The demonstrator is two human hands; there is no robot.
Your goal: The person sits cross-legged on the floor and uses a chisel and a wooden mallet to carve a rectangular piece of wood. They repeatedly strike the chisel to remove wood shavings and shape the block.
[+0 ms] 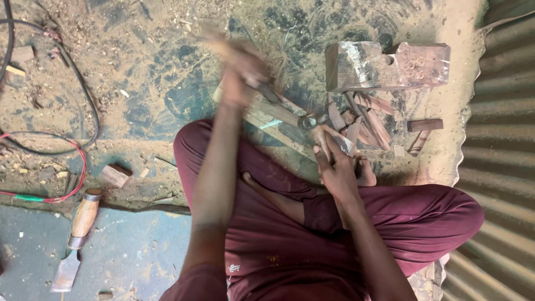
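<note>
A: We log the left hand [239, 69] raised and motion-blurred, fingers wrapped round a long wooden-handled striking tool [278, 108]. Its long axis runs from upper left down to lower right, the head end near the right hand.

B: And the right hand [334, 167]?

A: We see its fingers closed on a short pale wooden piece [323, 136], tilted up and away from the crossed maroon-trousered legs [423, 214], over the dusty floor.

B: Containers?

A: We note only a reddish wooden block [387, 66] with thin reddish offcuts [370, 120] heaped against it (no contents to tell). A brown-handled flat chisel [77, 239] lies well apart, blade pointing lower left.
</note>
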